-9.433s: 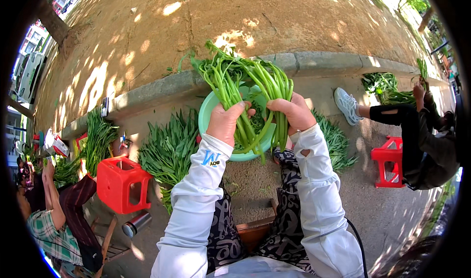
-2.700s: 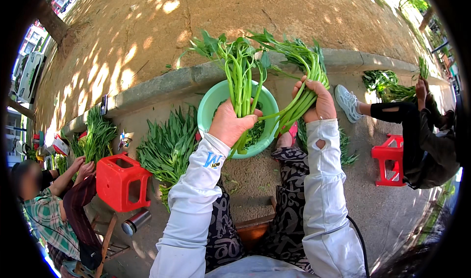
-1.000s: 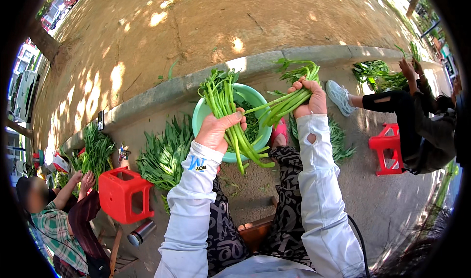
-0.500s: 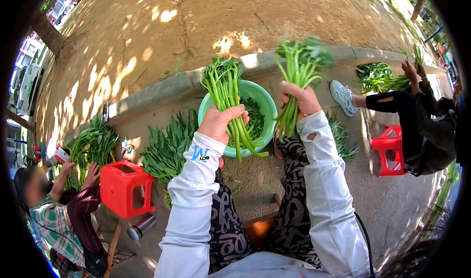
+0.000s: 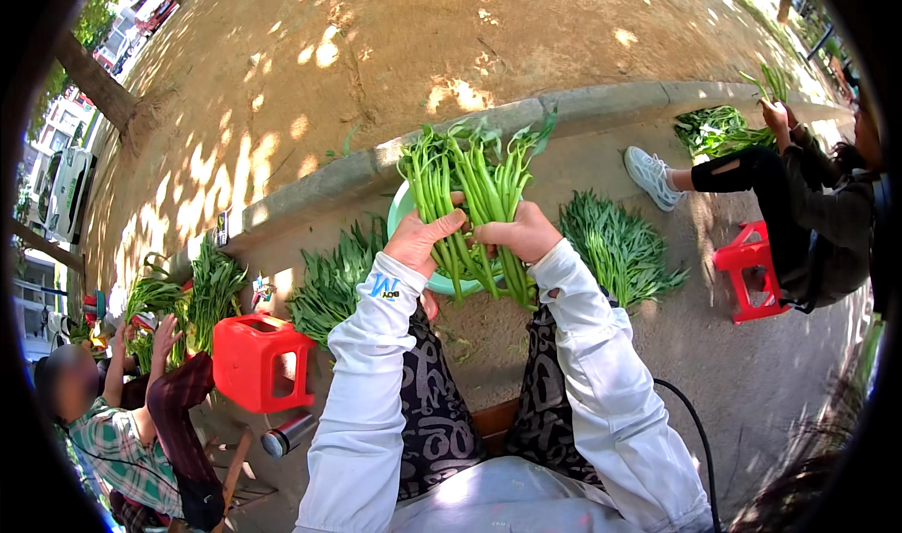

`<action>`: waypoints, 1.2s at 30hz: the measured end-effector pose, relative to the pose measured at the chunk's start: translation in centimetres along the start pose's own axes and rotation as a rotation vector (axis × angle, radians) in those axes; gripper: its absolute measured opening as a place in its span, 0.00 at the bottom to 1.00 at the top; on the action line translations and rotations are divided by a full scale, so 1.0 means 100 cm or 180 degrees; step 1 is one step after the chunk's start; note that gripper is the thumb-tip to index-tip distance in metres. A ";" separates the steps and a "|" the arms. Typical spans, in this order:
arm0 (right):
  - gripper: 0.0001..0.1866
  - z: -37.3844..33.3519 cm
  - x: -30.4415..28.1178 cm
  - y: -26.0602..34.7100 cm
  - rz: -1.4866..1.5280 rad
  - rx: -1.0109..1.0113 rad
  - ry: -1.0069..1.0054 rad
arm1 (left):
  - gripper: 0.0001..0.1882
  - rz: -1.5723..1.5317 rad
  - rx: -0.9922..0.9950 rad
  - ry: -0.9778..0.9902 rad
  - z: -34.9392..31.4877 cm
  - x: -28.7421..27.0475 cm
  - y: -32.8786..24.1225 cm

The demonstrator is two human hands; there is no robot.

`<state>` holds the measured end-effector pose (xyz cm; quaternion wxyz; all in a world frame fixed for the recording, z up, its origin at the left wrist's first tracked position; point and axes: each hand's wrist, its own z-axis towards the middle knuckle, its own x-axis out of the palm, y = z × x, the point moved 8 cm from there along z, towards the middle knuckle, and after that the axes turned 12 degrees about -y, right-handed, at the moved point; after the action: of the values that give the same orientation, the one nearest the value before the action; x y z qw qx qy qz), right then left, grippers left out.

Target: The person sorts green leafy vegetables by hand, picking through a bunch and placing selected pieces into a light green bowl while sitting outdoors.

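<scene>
In front of me, above the light green basin (image 5: pixel 398 206), two bunches of water spinach are side by side and touching. My left hand (image 5: pixel 425 242) is closed round the stems of the left bunch (image 5: pixel 431 187). The right bunch (image 5: pixel 495 183) is gripped in my right hand (image 5: pixel 522 235), its thumb pointing toward the left hand. Leafy tops stand upward, and the pale cut stem ends hang below both fists. Most of the basin is hidden behind the bunches and hands.
Piles of greens lie left (image 5: pixel 331 277) and right (image 5: pixel 622 253) of the basin. A red stool (image 5: pixel 258 364) and a metal flask (image 5: pixel 288 434) are at left, another red stool (image 5: pixel 749 272) at right. A concrete curb (image 5: pixel 310 187) runs beyond. Two people handle greens at either side.
My right hand has brought its bunch left and down, against the left bunch. Before, the two bunches were held apart and the basin showed between them. The view has also shifted slightly.
</scene>
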<state>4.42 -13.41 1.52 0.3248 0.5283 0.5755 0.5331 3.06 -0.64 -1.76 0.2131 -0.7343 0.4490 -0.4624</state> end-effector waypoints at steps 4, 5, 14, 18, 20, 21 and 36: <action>0.09 -0.012 -0.051 0.024 0.1008 -0.0061 -0.1169 | 0.20 0.0031 0.0295 -0.0359 -0.025 -0.020 -0.006; 0.09 -0.022 -0.066 0.034 0.1783 -0.0266 -0.1564 | 0.19 0.0146 0.0304 -0.0441 -0.029 -0.025 -0.004; 0.14 -0.015 -0.046 0.020 0.1088 -0.0371 -0.0907 | 0.23 0.0488 0.0651 -0.0669 -0.043 -0.018 0.000; 0.23 -0.042 0.022 0.011 0.0159 -0.0477 0.0049 | 0.25 0.0356 0.0711 -0.0606 -0.048 -0.021 0.018; 0.26 -0.046 0.032 -0.003 0.0205 -0.0663 0.0308 | 0.25 -0.0050 0.0654 -0.0451 -0.050 -0.007 0.025; 0.25 -0.049 0.030 -0.005 0.0224 -0.0855 0.0216 | 0.22 0.0037 0.0664 -0.0427 -0.055 -0.003 0.026; 0.08 -0.090 -0.046 0.002 0.1741 -0.0853 -0.1724 | 0.25 -0.0024 0.0531 -0.0429 -0.127 -0.027 0.037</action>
<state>-2.86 -20.23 2.84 0.3768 0.7362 0.2329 0.5117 -10.18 1.11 0.37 0.3015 -0.7451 0.3908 -0.4486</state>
